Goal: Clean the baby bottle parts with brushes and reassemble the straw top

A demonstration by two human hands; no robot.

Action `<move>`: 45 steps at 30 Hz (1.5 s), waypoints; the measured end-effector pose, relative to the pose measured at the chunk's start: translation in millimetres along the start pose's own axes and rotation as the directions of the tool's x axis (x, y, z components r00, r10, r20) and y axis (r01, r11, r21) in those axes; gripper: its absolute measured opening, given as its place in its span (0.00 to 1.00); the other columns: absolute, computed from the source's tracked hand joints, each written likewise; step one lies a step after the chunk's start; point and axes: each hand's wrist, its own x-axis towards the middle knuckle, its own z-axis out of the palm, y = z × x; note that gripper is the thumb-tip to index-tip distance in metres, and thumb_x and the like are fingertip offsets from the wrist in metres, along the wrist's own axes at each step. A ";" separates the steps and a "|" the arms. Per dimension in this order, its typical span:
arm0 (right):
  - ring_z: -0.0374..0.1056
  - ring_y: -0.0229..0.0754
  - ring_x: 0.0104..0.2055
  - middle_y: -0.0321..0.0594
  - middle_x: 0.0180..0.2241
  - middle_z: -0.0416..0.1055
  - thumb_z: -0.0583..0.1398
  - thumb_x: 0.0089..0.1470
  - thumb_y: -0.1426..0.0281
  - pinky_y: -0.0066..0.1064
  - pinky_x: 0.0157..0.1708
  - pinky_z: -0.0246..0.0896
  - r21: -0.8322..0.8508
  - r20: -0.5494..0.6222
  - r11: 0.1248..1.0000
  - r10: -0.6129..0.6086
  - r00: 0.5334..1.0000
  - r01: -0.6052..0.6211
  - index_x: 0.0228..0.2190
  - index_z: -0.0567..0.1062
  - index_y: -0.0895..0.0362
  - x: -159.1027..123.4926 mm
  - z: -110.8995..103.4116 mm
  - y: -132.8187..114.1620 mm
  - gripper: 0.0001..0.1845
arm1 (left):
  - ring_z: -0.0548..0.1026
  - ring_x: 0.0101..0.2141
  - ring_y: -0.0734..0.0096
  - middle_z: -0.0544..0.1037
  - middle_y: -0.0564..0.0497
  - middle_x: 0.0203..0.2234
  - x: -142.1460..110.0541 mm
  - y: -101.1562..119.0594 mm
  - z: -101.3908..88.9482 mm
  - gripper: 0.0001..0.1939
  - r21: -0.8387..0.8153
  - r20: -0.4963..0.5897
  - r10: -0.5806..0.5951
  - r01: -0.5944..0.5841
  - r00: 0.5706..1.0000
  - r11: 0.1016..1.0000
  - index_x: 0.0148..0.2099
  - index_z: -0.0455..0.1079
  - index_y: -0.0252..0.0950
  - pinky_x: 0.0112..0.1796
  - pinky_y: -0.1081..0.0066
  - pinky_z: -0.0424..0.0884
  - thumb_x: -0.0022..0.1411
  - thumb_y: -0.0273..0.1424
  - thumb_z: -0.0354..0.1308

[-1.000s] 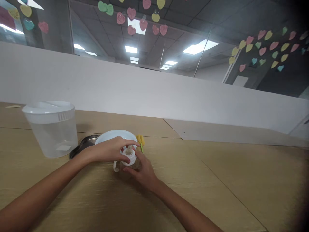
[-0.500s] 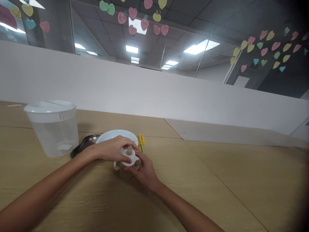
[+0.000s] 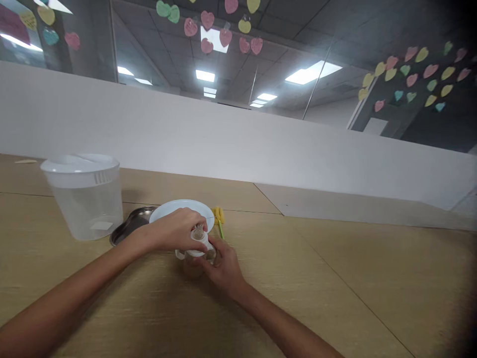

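Note:
A clear baby bottle (image 3: 193, 267) with side handles is between my two hands, low in the middle of the view. My left hand (image 3: 179, 229) is closed round its white collar (image 3: 202, 239), thumb in front and fingers behind. A clear teat (image 3: 198, 231) pokes up from the collar, between the thumb and fingers. My right hand (image 3: 228, 268) grips the bottle's right side near a handle. Part of the bottle is hidden by my fingers, and I cannot tell whether the collar is seated or loose.
Behind my left hand lie a white plate (image 3: 178, 204) and a dark metal kidney-shaped tray (image 3: 128, 224). A yellow-and-green item (image 3: 219, 216) rests beside the plate. A lidded translucent bucket (image 3: 87, 209) stands at left on the wooden table (image 3: 316, 288), which meets a white wall (image 3: 208, 136).
My left hand has turned slightly on the collar, and the collar and teat look a little more tilted. My right hand keeps its hold. The whole view has shifted slightly.

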 end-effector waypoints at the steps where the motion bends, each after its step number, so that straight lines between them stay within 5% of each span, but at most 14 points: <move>1: 0.69 0.47 0.39 0.42 0.37 0.75 0.64 0.45 0.65 0.36 0.39 0.63 -0.008 -0.009 1.000 0.011 1.000 -0.011 0.41 0.75 0.56 -0.1 0.5 -0.6 0.19 | 0.73 0.33 0.62 0.76 0.48 0.30 0.7 2.7 2.4 0.20 0.065 -0.026 -0.029 0.031 0.999 0.997 0.38 0.72 0.36 0.30 0.70 0.63 0.54 0.48 0.53; 4: 0.68 0.48 0.41 0.43 0.39 0.74 0.64 0.44 0.66 0.38 0.41 0.62 -0.023 -0.032 1.000 0.018 0.999 -0.018 0.41 0.74 0.56 -0.1 1.7 -1.8 0.19 | 0.74 0.31 0.56 0.76 0.41 0.28 2.9 11.1 8.8 0.27 0.231 -0.078 -0.085 0.101 0.993 0.968 0.34 0.71 0.32 0.29 0.66 0.64 0.58 0.51 0.45; 8: 0.68 0.48 0.40 0.42 0.38 0.74 0.64 0.44 0.65 0.38 0.40 0.62 -0.054 -0.016 0.999 0.003 1.000 -0.004 0.41 0.74 0.56 0.7 1.4 -3.1 0.19 | 0.75 0.32 0.51 0.77 0.39 0.29 0.6 16.5 4.7 0.28 0.253 -0.071 -0.139 0.153 0.988 0.955 0.39 0.71 0.31 0.30 0.62 0.67 0.55 0.53 0.49; 12: 0.68 0.47 0.38 0.41 0.36 0.74 0.64 0.45 0.64 0.37 0.38 0.62 -0.090 0.004 0.996 0.000 1.000 0.000 0.38 0.75 0.55 2.0 0.9 -3.7 0.16 | 0.71 0.47 0.60 0.74 0.49 0.47 -10.9 9.9 -11.4 0.26 -0.004 -0.028 0.081 -0.082 0.996 0.997 0.55 0.63 0.42 0.44 0.67 0.66 0.54 0.42 0.57; 16: 0.68 0.48 0.40 0.43 0.39 0.74 0.66 0.43 0.64 0.37 0.40 0.62 -0.106 -0.025 0.994 0.000 1.000 -0.002 0.42 0.74 0.56 2.0 2.1 -2.3 0.22 | 0.69 0.49 0.72 0.72 0.58 0.49 -18.3 -1.7 -17.8 0.21 -0.144 0.038 0.250 -0.242 0.967 0.959 0.52 0.65 0.48 0.46 0.75 0.63 0.55 0.26 0.53; 22: 0.67 0.48 0.40 0.43 0.38 0.74 0.65 0.44 0.63 0.38 0.40 0.61 -0.112 -0.009 0.994 0.006 1.000 -0.007 0.42 0.74 0.56 0.1 1.9 -1.3 0.21 | 0.73 0.41 0.61 0.76 0.49 0.41 -7.8 -3.5 -4.9 0.22 -0.010 -0.044 0.015 -0.016 0.999 1.000 0.51 0.68 0.40 0.38 0.68 0.66 0.57 0.44 0.53; 24: 0.68 0.48 0.40 0.42 0.38 0.74 0.65 0.44 0.63 0.38 0.40 0.61 -0.106 -0.006 0.994 0.006 1.000 -0.007 0.41 0.74 0.56 0.3 1.4 -0.9 0.21 | 0.72 0.42 0.59 0.76 0.47 0.41 -7.1 -1.1 -4.7 0.25 0.002 -0.066 0.023 -0.023 0.998 1.000 0.50 0.68 0.39 0.40 0.66 0.66 0.58 0.48 0.50; 28: 0.68 0.48 0.41 0.41 0.39 0.74 0.66 0.44 0.63 0.38 0.40 0.61 -0.114 0.013 0.993 0.008 1.000 -0.006 0.43 0.74 0.54 1.2 0.5 -1.1 0.23 | 0.70 0.47 0.66 0.73 0.51 0.48 -14.6 2.7 -15.3 0.18 -0.094 -0.022 0.143 -0.144 0.990 0.985 0.51 0.67 0.41 0.46 0.71 0.63 0.63 0.38 0.47; 32: 0.67 0.49 0.40 0.41 0.39 0.74 0.66 0.44 0.62 0.38 0.40 0.61 -0.106 0.011 0.994 0.011 1.000 -0.010 0.46 0.72 0.53 1.5 -0.1 -2.0 0.26 | 0.71 0.44 0.68 0.75 0.51 0.45 -18.7 3.5 -25.2 0.16 -0.099 -0.005 0.108 -0.108 0.994 0.989 0.48 0.70 0.39 0.42 0.72 0.64 0.63 0.31 0.44; 40: 0.68 0.49 0.40 0.43 0.38 0.74 0.66 0.44 0.62 0.37 0.39 0.62 -0.124 0.024 0.992 0.037 0.999 -0.033 0.45 0.73 0.54 2.6 -1.0 -3.0 0.25 | 0.67 0.23 0.72 0.74 0.52 0.23 -10.0 -1.0 -26.1 0.19 -0.022 -0.133 -0.057 0.055 0.990 0.998 0.27 0.69 0.36 0.24 0.73 0.54 0.60 0.44 0.49; 45: 0.67 0.49 0.44 0.43 0.42 0.73 0.66 0.44 0.61 0.39 0.43 0.61 -0.117 0.021 0.993 0.021 1.000 -0.018 0.47 0.71 0.54 0.7 -0.5 -0.5 0.27 | 0.65 0.22 0.72 0.72 0.51 0.21 -9.6 -4.0 -29.0 0.23 0.022 -0.258 -0.115 0.125 0.959 0.992 0.24 0.66 0.35 0.24 0.73 0.52 0.59 0.49 0.47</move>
